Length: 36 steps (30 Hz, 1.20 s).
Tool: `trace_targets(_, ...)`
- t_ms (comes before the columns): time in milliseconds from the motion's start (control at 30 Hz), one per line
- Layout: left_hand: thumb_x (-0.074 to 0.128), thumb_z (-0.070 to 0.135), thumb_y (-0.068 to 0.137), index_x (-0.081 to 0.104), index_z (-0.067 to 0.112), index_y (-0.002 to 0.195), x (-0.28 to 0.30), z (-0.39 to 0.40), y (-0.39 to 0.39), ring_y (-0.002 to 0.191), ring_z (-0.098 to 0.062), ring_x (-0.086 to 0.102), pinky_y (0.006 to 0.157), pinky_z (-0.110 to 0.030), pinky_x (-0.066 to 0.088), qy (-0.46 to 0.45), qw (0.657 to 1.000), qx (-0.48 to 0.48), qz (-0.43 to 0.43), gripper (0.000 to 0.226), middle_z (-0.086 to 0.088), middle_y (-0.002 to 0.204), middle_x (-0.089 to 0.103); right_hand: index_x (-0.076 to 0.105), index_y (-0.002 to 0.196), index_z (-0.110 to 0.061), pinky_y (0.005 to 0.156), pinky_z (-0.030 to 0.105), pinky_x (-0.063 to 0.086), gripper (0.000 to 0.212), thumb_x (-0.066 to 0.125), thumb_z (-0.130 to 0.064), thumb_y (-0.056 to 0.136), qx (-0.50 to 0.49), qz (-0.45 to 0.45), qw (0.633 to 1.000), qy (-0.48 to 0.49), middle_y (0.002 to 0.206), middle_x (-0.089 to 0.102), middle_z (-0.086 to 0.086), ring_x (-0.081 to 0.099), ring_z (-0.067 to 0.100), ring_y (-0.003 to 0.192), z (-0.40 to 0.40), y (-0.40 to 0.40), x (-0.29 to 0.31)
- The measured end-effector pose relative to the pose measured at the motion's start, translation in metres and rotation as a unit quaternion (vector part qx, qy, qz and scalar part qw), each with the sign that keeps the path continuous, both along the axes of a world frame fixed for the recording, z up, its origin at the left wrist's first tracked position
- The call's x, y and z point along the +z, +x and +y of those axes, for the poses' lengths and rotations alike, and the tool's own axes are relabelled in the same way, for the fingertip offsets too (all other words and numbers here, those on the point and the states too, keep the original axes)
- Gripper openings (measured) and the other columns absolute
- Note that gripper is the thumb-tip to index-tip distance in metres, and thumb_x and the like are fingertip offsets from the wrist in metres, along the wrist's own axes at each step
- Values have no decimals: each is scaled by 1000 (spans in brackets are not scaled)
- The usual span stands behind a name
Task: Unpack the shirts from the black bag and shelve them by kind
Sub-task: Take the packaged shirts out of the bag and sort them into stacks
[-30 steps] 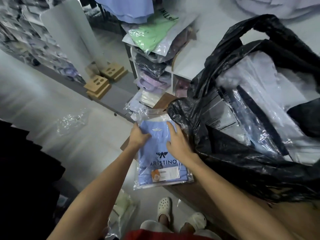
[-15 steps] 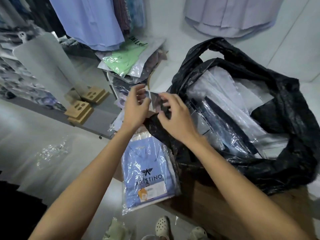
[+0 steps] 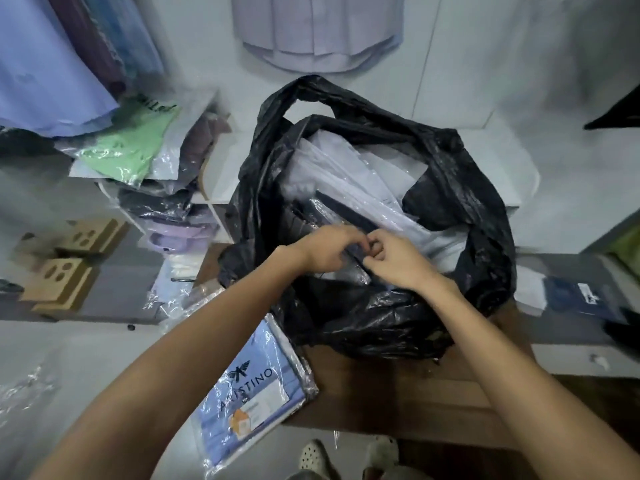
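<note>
The black bag (image 3: 460, 209) stands open on a wooden surface (image 3: 398, 393), filled with several shirts in clear plastic, white and pale lilac (image 3: 346, 174). Both hands are inside its mouth. My left hand (image 3: 329, 249) and my right hand (image 3: 394, 261) meet with curled fingers and pinch the edge of a dark packed shirt (image 3: 349, 268) near the bag's front. A light blue packed shirt (image 3: 249, 396) printed ARISTINO lies on the surface's left edge, overhanging it, under my left forearm.
White shelf cubbies (image 3: 214, 195) at the left hold stacked packed shirts, with a green one (image 3: 128, 147) on top. Hanging shirts (image 3: 52, 64) fill the upper left and top. Wooden blocks (image 3: 59, 282) sit on a grey ledge. A navy packed shirt (image 3: 571, 296) lies at the right.
Both hands let go of the light blue packed shirt, left it on the wooden surface, and moved up and right into the black bag's mouth, where they now pinch a dark pack.
</note>
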<state>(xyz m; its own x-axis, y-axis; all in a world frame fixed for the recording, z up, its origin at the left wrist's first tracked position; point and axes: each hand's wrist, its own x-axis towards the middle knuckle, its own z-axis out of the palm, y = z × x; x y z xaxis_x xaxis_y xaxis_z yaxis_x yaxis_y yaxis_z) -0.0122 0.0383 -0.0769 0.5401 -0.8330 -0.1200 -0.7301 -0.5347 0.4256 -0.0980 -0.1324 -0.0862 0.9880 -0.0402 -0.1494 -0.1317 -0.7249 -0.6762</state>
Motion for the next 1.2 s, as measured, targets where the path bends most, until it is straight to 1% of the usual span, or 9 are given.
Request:
trace_targets(233, 73, 58, 78, 70, 38, 104, -5, -17, 14, 117, -13, 56, 100, -40, 38, 199, 962, -108, -152, 33, 11, 114, 64, 57, 134, -23, 75, 26, 57, 46, 70, -21, 90, -13, 34, 996, 77, 85, 76, -11, 74, 17, 85, -16, -13, 4)
trace_targets(367, 67, 32, 94, 62, 20, 95, 21, 1, 19, 86, -22, 65, 80, -41, 50, 66, 995, -55, -42, 12, 3, 87, 69, 57, 134, -30, 95, 27, 53, 61, 85, -42, 81, 6, 44, 987, 154, 103, 78, -10, 73, 7, 100, -16, -12, 16)
trace_targets(467, 63, 23, 99, 58, 12, 95, 59, 23, 29, 75, -12, 56, 76, -31, 47, -93, 995, 15, -35, 13, 8, 76, 58, 60, 129, -28, 83, 16, 50, 56, 88, -33, 80, 22, 42, 977, 209, 97, 75, -14, 72, 1, 93, -16, -11, 23)
trace_targets(533, 63, 22, 100, 57, 14, 93, 85, 33, 33, 69, -4, 48, 71, -20, 42, -188, 979, 75, -17, 12, 10, 71, 50, 59, 137, -19, 90, 18, 49, 72, 90, -42, 76, 32, -12, 988, 151, 109, 71, -18, 67, 0, 101, -17, -5, 30)
trace_targets(633, 62, 37, 94, 55, 26, 87, 115, 38, 35, 69, -10, 40, 67, -27, 36, -302, 941, 154, 15, 15, 3, 71, 43, 60, 139, -20, 106, 25, 45, 80, 90, -49, 71, 39, -100, 989, 98, 134, 63, -12, 61, 4, 119, -23, 6, 58)
trace_targets(833, 59, 22, 99, 51, 22, 87, 146, 42, 26, 58, -7, 40, 55, -20, 33, -454, 855, 211, 137, 15, 9, 63, 48, 77, 100, -26, 82, 21, 48, 37, 94, -36, 69, 91, -138, 986, 32, 96, 76, -15, 66, -3, 86, -43, 25, 146)
trace_targets(967, 52, 19, 107, 47, 22, 85, 162, 48, 19, 50, -2, 43, 48, -18, 32, -479, 816, 268, 181, 23, 14, 60, 50, 78, 91, -24, 70, 14, 51, 32, 96, -19, 64, 49, -161, 976, 139, 83, 77, -12, 68, 1, 74, -62, 31, 177)
trace_targets(1100, 41, 27, 106, 53, 23, 89, 184, 61, 14, 47, -4, 55, 51, -25, 40, -481, 795, 262, 259, 21, 12, 61, 62, 71, 109, -20, 73, 21, 58, 54, 93, -9, 62, -2, -245, 917, 315, 103, 73, 7, 72, 8, 76, -56, 35, 183)
trace_targets(1200, 37, 24, 107, 65, 22, 107, 204, 69, 10, 69, -9, 68, 67, -27, 49, -429, 847, 197, 245, 29, 5, 86, 76, 62, 119, -20, 76, 28, 61, 62, 89, -10, 64, 17, -264, 878, 399, 93, 76, 8, 74, 15, 78, -52, 39, 197)
